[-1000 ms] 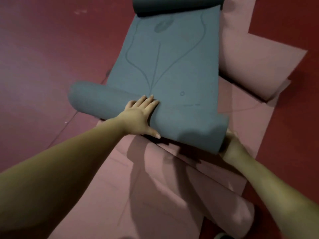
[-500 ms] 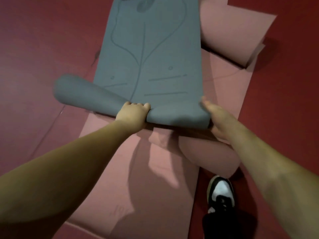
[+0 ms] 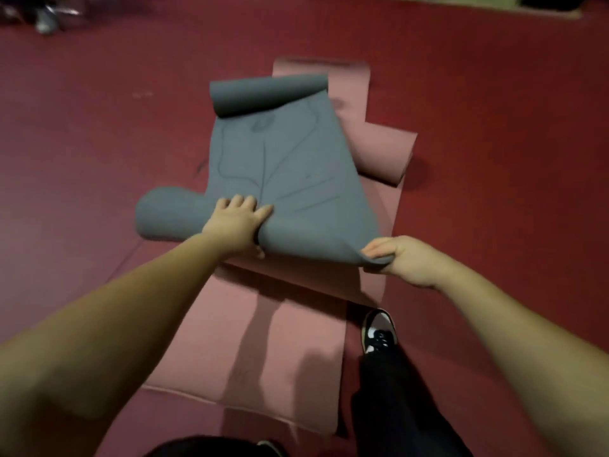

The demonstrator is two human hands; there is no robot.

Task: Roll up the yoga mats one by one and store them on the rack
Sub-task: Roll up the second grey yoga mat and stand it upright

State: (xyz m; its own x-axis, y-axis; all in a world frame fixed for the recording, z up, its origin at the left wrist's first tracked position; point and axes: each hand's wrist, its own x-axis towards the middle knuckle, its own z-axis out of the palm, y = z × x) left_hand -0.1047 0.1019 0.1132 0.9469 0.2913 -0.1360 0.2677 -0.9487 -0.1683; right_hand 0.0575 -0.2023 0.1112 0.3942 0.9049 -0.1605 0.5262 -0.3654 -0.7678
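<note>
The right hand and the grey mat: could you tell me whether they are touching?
Touching. The head view shows the right hand pinching the near corner of the grey mat, its edge tucked under the fingers.

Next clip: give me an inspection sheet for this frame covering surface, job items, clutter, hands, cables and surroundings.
Surface: dark red floor.
Job's things: grey mat partly rolled at its near end, far end curled, lying on pink mats.
Clutter: nothing seen.
Hands: left hand presses on the roll; right hand grips the grey mat's near corner.
Cables: nothing seen.
Surroundings: person's shoe beside the pink mats; blurred objects far left; no rack in view.
</note>
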